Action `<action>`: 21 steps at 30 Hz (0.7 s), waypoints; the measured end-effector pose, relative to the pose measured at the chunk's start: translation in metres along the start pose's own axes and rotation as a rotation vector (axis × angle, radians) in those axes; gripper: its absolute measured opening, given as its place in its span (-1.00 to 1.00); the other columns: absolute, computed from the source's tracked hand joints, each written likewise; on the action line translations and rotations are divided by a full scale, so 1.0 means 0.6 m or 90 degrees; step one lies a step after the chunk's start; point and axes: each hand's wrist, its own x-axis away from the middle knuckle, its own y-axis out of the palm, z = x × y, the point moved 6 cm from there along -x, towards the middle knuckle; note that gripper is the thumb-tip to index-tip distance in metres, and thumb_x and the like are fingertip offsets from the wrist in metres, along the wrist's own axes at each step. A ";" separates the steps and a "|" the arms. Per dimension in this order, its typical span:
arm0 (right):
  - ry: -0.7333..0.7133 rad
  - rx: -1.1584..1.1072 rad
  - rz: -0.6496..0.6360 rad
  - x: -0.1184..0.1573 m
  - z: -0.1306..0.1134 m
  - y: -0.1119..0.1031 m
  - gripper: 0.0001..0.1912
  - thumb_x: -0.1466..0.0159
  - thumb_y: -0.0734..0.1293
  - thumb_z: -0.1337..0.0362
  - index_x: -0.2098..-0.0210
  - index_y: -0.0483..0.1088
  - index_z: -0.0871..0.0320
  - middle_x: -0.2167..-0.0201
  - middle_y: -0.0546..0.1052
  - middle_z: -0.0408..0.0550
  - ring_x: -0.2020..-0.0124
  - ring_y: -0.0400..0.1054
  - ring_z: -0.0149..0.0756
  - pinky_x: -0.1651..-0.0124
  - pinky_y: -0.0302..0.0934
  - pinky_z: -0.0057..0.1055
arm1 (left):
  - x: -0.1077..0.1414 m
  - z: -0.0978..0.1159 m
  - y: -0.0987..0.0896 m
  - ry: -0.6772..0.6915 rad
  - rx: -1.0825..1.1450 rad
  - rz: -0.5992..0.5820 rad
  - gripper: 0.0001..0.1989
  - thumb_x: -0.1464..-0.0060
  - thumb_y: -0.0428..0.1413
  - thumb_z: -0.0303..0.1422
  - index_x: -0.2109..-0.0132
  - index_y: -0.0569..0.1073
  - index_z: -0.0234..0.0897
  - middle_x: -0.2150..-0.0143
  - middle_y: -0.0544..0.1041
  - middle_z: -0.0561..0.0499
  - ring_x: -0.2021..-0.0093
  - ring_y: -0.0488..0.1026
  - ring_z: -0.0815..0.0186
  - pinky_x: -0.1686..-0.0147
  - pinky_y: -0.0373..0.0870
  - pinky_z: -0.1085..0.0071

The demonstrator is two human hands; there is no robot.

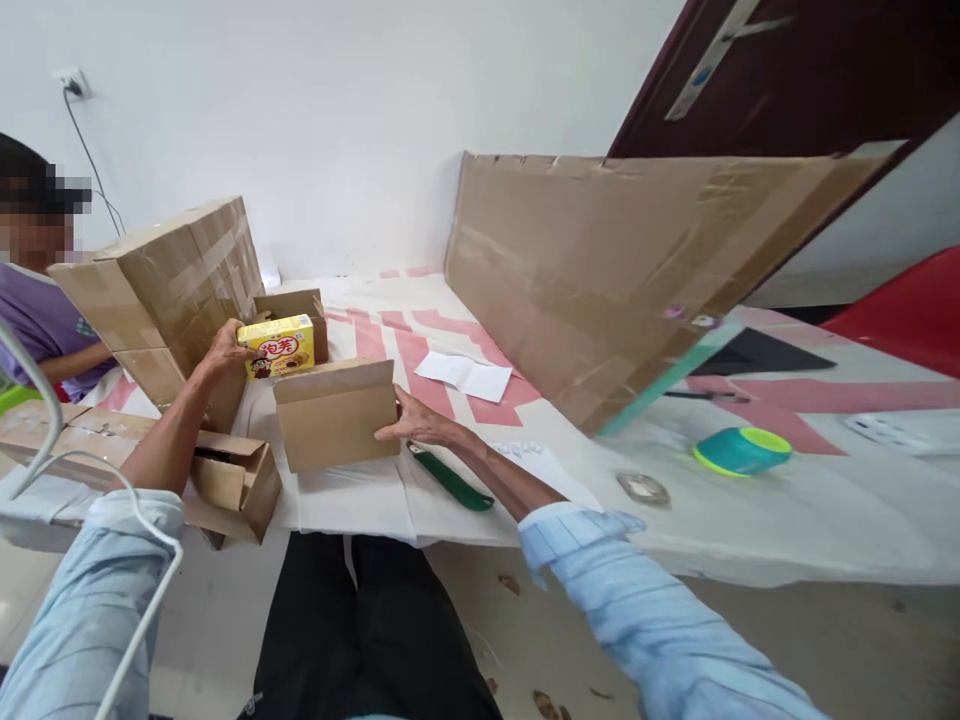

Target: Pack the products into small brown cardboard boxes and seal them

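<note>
- Lower centre: the cloth-covered bench (735,530) ends just above the person's dark trousers (360,620).
- Lower left: an open-ended box (259,490) lies at the bench's near edge, beside the left forearm.
- Just right of centre: a green-handled tool (454,482) lies below the right hand (420,418), apart from it and probably set aside to leave the fingers free.
- Centre left: the right hand is clamped on the right end of a brown carton (337,425), thumb on the near face; this grip likely steadies the carton while leaving its top edge uncovered.
- Beyond it: the left hand (223,352) is closed on the left end of a yellow box (283,347), which extends rightward from the fingers, its printed face uncovered. The box lies to the upper left of the right hand; whether it touches the carton, I cannot tell.
- Behind the yellow box: another small carton (320,335) stands open.
- Farther back: 2 large cardboard pieces, left (180,275) and right (600,270), stand upright, perhaps as screens between work places.
</note>
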 end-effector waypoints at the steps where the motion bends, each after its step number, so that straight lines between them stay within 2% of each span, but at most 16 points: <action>1: 0.010 -0.007 -0.008 -0.007 -0.004 0.001 0.08 0.09 0.68 0.01 -0.37 0.37 0.07 -0.30 0.53 0.20 -0.20 0.52 0.14 -0.23 0.46 -0.01 | -0.013 0.001 0.007 0.001 -0.009 -0.002 -0.43 0.37 0.45 -0.38 0.19 0.35 -0.22 0.24 0.47 0.04 0.13 0.47 0.13 0.14 0.45 0.29; 4: 0.029 -0.020 -0.024 -0.019 -0.013 0.005 0.07 0.10 0.68 -0.08 -0.35 0.42 0.08 -0.33 0.51 0.24 -0.27 0.46 0.21 -0.28 0.42 -0.02 | -0.035 0.011 0.029 0.002 -0.043 -0.013 -0.42 0.34 0.48 -0.43 0.14 0.41 -0.26 0.17 0.54 -0.02 0.01 0.50 0.02 -0.01 0.49 0.19; 6: 0.050 -0.016 -0.037 -0.017 -0.003 0.009 0.08 0.12 0.68 -0.10 -0.33 0.43 0.08 -0.30 0.53 0.23 -0.28 0.46 0.22 -0.28 0.42 -0.01 | -0.034 0.016 0.047 -0.004 -0.070 -0.029 -0.40 0.24 0.48 -0.46 0.02 0.46 -0.31 0.08 0.59 -0.08 -0.03 0.52 0.02 -0.08 0.50 0.17; 9: 0.096 0.010 -0.050 -0.003 0.040 0.012 0.10 0.10 0.68 -0.12 -0.36 0.38 0.03 -0.25 0.57 0.20 -0.19 0.53 0.18 -0.15 0.52 -0.01 | -0.029 0.006 0.077 -0.030 -0.115 -0.056 -0.43 -0.01 0.47 -0.40 -0.15 0.49 -0.38 -0.09 0.60 -0.19 -0.11 0.53 0.05 -0.17 0.49 0.20; 12: 0.116 0.069 -0.080 0.013 0.083 0.021 0.05 0.09 0.68 -0.15 -0.32 0.42 0.02 -0.08 0.64 0.17 -0.05 0.58 0.17 0.06 0.59 -0.05 | -0.025 -0.017 0.105 -0.053 -0.149 -0.087 -0.63 -0.39 0.22 -0.18 -0.22 0.52 -0.25 -0.24 0.54 -0.15 -0.13 0.56 0.08 -0.12 0.59 0.06; 16: 0.100 0.076 -0.079 0.025 0.099 0.042 -0.23 0.04 0.66 -0.17 -0.05 0.57 0.08 0.15 0.68 0.13 0.04 0.58 0.17 0.10 0.58 -0.07 | -0.006 -0.022 0.127 -0.054 -0.172 -0.140 -0.64 -0.41 0.20 -0.17 -0.23 0.52 -0.23 -0.26 0.53 -0.15 -0.14 0.56 0.08 -0.12 0.60 0.04; 19: 0.107 0.110 -0.050 0.018 0.107 0.050 -0.39 0.06 0.65 -0.15 0.18 0.59 0.12 0.39 0.62 -0.02 0.19 0.56 0.07 0.18 0.55 -0.13 | 0.006 -0.003 0.118 -0.048 -0.182 -0.182 -0.52 -0.32 0.29 -0.23 -0.29 0.48 -0.32 -0.30 0.51 -0.25 -0.26 0.50 -0.02 -0.23 0.51 -0.01; 21: 0.113 0.134 -0.030 0.013 0.118 0.049 -0.44 0.04 0.62 -0.15 0.25 0.58 0.13 0.46 0.59 -0.09 0.28 0.54 0.00 0.25 0.51 -0.17 | 0.017 0.023 0.101 -0.036 -0.179 -0.231 -0.49 -0.24 0.32 -0.22 -0.24 0.54 -0.41 -0.28 0.55 -0.30 -0.31 0.47 -0.11 -0.30 0.44 0.04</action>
